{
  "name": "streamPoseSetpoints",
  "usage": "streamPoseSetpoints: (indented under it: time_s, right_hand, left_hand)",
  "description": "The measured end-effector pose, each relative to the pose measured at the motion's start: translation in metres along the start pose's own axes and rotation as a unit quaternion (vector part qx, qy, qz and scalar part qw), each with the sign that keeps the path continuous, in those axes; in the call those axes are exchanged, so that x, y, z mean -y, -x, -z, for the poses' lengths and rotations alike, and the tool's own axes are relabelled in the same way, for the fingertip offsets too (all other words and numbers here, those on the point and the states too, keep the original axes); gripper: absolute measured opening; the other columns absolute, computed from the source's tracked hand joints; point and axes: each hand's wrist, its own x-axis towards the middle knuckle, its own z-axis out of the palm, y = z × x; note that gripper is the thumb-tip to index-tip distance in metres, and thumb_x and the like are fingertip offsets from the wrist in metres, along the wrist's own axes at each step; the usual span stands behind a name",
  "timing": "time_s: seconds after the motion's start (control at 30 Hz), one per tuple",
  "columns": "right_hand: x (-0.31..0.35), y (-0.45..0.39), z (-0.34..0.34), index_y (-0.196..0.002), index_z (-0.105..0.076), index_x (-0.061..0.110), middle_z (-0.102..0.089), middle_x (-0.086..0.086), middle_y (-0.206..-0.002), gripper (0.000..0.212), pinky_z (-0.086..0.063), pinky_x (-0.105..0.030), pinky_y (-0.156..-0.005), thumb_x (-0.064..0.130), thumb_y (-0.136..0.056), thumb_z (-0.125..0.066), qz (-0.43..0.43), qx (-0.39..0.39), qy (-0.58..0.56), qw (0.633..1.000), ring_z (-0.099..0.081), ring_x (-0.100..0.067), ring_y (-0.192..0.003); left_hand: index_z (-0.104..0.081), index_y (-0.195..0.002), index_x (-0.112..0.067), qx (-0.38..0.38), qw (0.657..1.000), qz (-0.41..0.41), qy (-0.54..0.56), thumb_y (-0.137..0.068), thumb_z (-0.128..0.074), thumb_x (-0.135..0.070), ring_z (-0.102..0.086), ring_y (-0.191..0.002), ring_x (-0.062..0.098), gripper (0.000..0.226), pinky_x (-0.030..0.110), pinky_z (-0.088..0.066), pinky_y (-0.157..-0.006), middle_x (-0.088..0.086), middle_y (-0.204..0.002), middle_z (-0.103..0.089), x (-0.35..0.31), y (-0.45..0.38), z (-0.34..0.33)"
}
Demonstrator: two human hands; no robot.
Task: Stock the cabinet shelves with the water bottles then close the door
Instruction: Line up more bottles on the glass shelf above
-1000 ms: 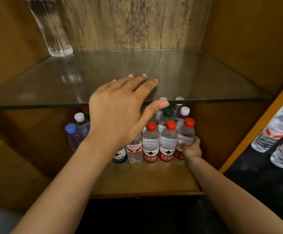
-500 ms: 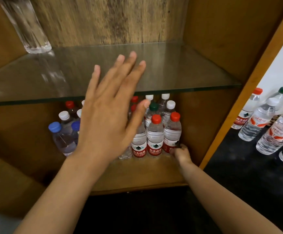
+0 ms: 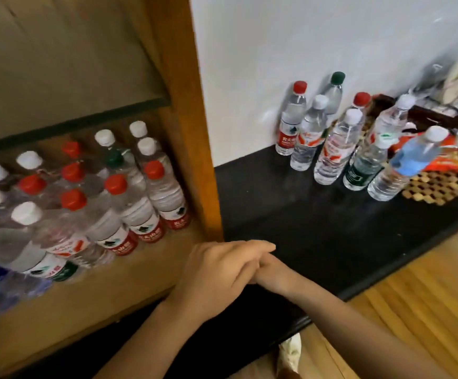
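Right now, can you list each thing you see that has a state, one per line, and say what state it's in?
Left hand: empty, fingers loosely curled, lying over the right hand.
Right hand: empty, mostly hidden under the left.
Wooden cabinet: open; no door in view.
Clear plastic water bottles on the lower shelf: upright, capped, packed in rows.
Clear plastic water bottles on the black counter: upright, capped, not yet stocked.

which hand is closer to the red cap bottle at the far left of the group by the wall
Right. The right hand lies on the black ledge below the red-capped bottle; the left hand overlaps it on the cabinet side, slightly farther away.
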Motion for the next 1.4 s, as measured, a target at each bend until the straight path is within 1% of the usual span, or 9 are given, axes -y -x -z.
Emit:
streamPoseSetpoints:
  time_s: [0.13,0.23,0.33,0.5,0.6,0.77,1.07,1.2,1.4]
  right_hand:
    - [-0.054,0.027,0.069,-0.096,-0.064,0.027,-0.066,0.007,-0.097,0.022,-0.048,-0.014,-0.08,0.008,-0.085,-0.06,-0.021,-0.124,0.022,0.992,-0.062,-0.001,-0.092]
    - [-0.086,0.039,0.122,-0.099,-0.065,0.02,-0.068,0.002,-0.093,0.023,-0.047,-0.021,-0.079,0.004,-0.083,-0.061,-0.059,-0.226,0.011,0.972,-0.063,-0.011,-0.088]
    - [-0.111,0.047,0.178,-0.096,-0.061,0.019,-0.066,-0.007,-0.091,0.021,-0.045,-0.027,-0.077,0.002,-0.085,-0.058,-0.098,-0.312,-0.037,0.944,-0.061,-0.017,-0.084]
    - [-0.132,0.05,0.255,-0.126,-0.043,0.016,-0.054,-0.003,-0.106,0.049,-0.05,-0.038,-0.087,0.002,-0.083,-0.062,-0.109,-0.452,-0.125,0.876,-0.058,-0.018,-0.094]
    - [-0.133,0.05,0.291,-0.137,-0.028,0.016,-0.048,0.005,-0.108,0.075,-0.049,-0.028,-0.083,0.004,-0.077,-0.07,-0.058,-0.514,-0.149,0.843,-0.054,-0.012,-0.097]
    - [-0.134,0.037,0.332,-0.138,-0.027,0.016,-0.04,-0.002,-0.132,0.088,-0.039,-0.025,-0.093,0.007,-0.067,-0.079,-0.003,-0.499,-0.102,0.86,-0.042,-0.013,-0.118]
    - [-0.141,0.027,0.36,-0.129,-0.042,0.018,-0.056,0.004,-0.122,0.075,-0.042,-0.027,-0.091,0.017,-0.065,-0.081,0.014,-0.442,-0.048,0.895,-0.052,-0.012,-0.11]
    - [-0.146,0.03,0.347,-0.127,-0.042,0.022,-0.053,0.014,-0.114,0.073,-0.041,-0.024,-0.085,0.031,-0.066,-0.081,0.008,-0.485,0.004,0.875,-0.051,-0.008,-0.104]
    - [-0.147,0.039,0.323,-0.121,-0.049,0.022,-0.054,0.014,-0.107,0.068,-0.037,-0.011,-0.074,0.04,-0.063,-0.08,0.008,-0.441,0.068,0.895,-0.053,-0.006,-0.097]
  left_hand:
    - [-0.063,-0.107,-0.033,0.077,0.995,0.045,0.049,-0.089,-0.047,-0.035,-0.058,-0.077,-0.016,0.024,0.003,-0.047,-0.067,-0.02,-0.083,-0.068,-0.003,-0.046,-0.06]
    - [-0.063,-0.101,-0.039,0.118,0.973,0.137,0.143,-0.087,-0.056,-0.03,-0.061,-0.067,-0.006,0.018,0.01,-0.048,-0.061,-0.021,-0.068,-0.063,-0.006,-0.089,-0.109]
    - [-0.068,-0.095,-0.033,0.105,0.952,0.194,0.212,-0.084,-0.063,-0.014,-0.063,-0.069,0.0,0.023,0.02,-0.052,-0.068,-0.013,-0.077,-0.068,-0.006,-0.143,-0.158]
    - [-0.041,-0.134,-0.02,-0.005,0.927,0.287,0.242,-0.08,-0.068,-0.007,-0.052,-0.1,0.001,0.061,0.006,-0.042,-0.072,-0.004,-0.124,-0.049,-0.003,-0.227,-0.212]
    - [-0.035,-0.136,-0.02,-0.151,0.91,0.282,0.266,-0.081,-0.067,-0.01,-0.045,-0.119,0.006,0.064,0.017,-0.046,-0.092,-0.001,-0.134,-0.038,-0.004,-0.264,-0.219]
    - [-0.034,-0.137,-0.015,-0.197,0.919,0.22,0.262,-0.083,-0.065,-0.022,-0.038,-0.131,0.018,0.063,0.043,-0.035,-0.11,0.005,-0.14,-0.037,-0.005,-0.314,-0.22]
    - [-0.032,-0.123,-0.021,-0.108,0.934,0.207,0.269,-0.091,-0.055,-0.019,-0.048,-0.111,0.007,0.039,0.03,-0.042,-0.097,-0.008,-0.118,-0.047,0.009,-0.325,-0.206]
    - [-0.036,-0.129,-0.016,-0.139,0.936,0.203,0.253,-0.094,-0.047,-0.024,-0.043,-0.126,0.023,0.038,0.045,-0.036,-0.107,0.01,-0.132,-0.047,0.006,-0.31,-0.215]
    - [-0.04,-0.126,-0.013,-0.111,0.95,0.192,0.22,-0.09,-0.053,-0.023,-0.043,-0.121,0.019,0.04,0.045,-0.038,-0.106,0.003,-0.121,-0.044,-0.002,-0.277,-0.206]
